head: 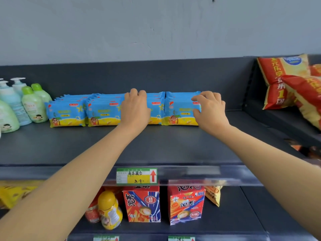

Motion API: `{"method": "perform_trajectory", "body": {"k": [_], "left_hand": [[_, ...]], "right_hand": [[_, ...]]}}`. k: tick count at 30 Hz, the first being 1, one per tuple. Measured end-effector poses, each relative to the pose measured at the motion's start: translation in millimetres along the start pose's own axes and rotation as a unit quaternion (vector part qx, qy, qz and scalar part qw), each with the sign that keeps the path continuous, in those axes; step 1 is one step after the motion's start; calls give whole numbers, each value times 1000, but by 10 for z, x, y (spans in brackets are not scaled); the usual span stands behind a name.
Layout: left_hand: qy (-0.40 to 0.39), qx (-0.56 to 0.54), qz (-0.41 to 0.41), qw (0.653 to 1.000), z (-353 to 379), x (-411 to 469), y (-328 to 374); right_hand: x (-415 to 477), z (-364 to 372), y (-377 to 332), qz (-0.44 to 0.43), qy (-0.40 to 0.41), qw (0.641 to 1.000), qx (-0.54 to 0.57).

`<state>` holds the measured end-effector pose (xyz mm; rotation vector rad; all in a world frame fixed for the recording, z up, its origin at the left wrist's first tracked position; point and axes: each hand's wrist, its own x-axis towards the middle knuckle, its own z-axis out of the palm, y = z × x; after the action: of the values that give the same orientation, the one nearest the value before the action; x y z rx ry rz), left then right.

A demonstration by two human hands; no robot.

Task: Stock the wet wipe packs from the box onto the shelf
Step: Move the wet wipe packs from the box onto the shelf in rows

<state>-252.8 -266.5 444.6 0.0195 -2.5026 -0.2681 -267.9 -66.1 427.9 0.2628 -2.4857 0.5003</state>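
— Where are the wet wipe packs (66, 113)?

— Above the price tag (136, 176), far back on the dark shelf (156, 145). They stand on edge in four rows side by side, each several packs deep. Two rows are up and left of the tag, one is straight above it, and one is up and right.

— What do they look like?

— Flat, soft pouches, sky blue over a yellow band along the bottom. There's a small cartoon figure at the lower left corner and a little red label near the top (the print is too small to read).

— And the hands?

— The left hand (135, 108), straight above the tag, lies against the front of the third row with its fingers hooked over the tops of the packs. The right hand (210, 108), up and right of the tag, grips the right end of the fourth row with thumb and curled fingers.

— Anything else?

— Green bottles (33, 105) stand up and far left of the tag, near the first row. Red and yellow snack bags (281, 80) are up and far right. Two red cartons (141, 204) stand just beneath the tag, with a yellow bottle (109, 209) below and left of it.
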Motion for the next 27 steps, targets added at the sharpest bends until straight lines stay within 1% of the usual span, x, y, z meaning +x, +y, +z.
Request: {"method": "perform_trajectory", "body": {"k": [4, 7, 9, 11, 13, 15, 19, 23, 25, 27], "left_hand": [[-29, -65, 59, 996, -111, -484, 496], [-81, -124, 134, 980, -165, -884, 970], [-130, -150, 181, 963, -155, -1174, 1294], [-186, -160, 204, 948, -94, -1480, 1601], [-246, -152, 219, 932, 48, -1789, 1860], [-318, -143, 220, 911, 255, -2104, 2077], [-485, -128, 193, 843, 818, -2686, 2372], [-579, -102, 159, 793, 1429, -3218, 2526], [-630, -93, 111, 763, 1710, -3492, 2531], [-659, -95, 61, 744, 1993, -3752, 2484]], "right_hand": [[-416, -291, 177, -32, 29, 998, 55], [-842, -607, 385, -41, 45, 996, 69], [-1181, -791, 567, -33, 36, 996, 70], [-1563, -934, 786, -7, 2, 997, 73], [-1948, -1009, 1028, 32, -48, 996, 70], [-2315, -996, 1286, 79, -116, 988, 69], [-2967, -712, 1805, 136, -257, 956, 42], [-3495, -321, 2306, 181, -413, 892, 33], [-3739, -123, 2504, 171, -490, 854, 17], [-3957, 90, 2672, 169, -548, 819, -2]]}}
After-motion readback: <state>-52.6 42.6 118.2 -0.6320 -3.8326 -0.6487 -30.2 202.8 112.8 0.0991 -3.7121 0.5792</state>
